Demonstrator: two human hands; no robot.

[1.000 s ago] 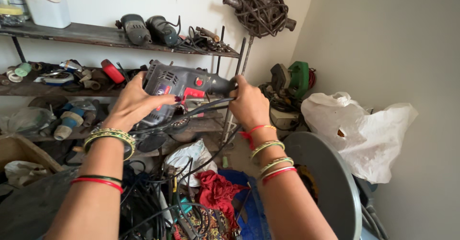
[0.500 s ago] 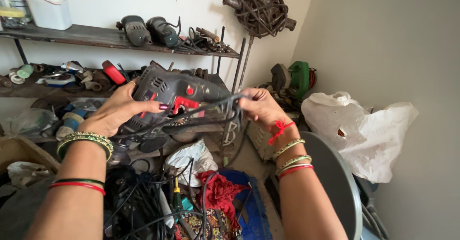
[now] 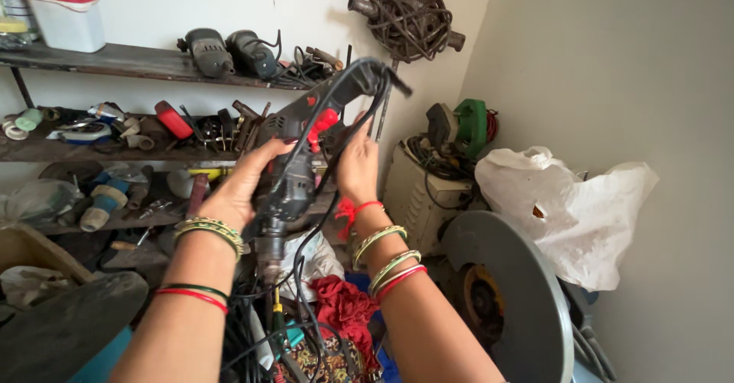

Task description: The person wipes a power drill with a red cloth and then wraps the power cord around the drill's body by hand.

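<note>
I hold a dark grey power drill (image 3: 294,173) with a red trigger in front of me, tilted so its chuck points down and its handle points up to the right. My left hand (image 3: 243,184) wraps the drill's body from the left. My right hand (image 3: 357,161) grips it from the right, near the red trigger. The drill's black cord (image 3: 306,245) loops over the handle and hangs down between my forearms into a tangle of cables below. Both wrists wear bangles.
Wall shelves (image 3: 115,62) at left carry other power tools, a white box with a red lid (image 3: 65,16) and small parts. A cable coil (image 3: 409,16) hangs on the wall. A grey round disc (image 3: 512,291), a white plastic bag (image 3: 566,199) and red cloth (image 3: 344,306) lie below.
The drill has swung from lying level to standing nearly upright, chuck down and handle up. Both hands turned with it and kept their grip.
</note>
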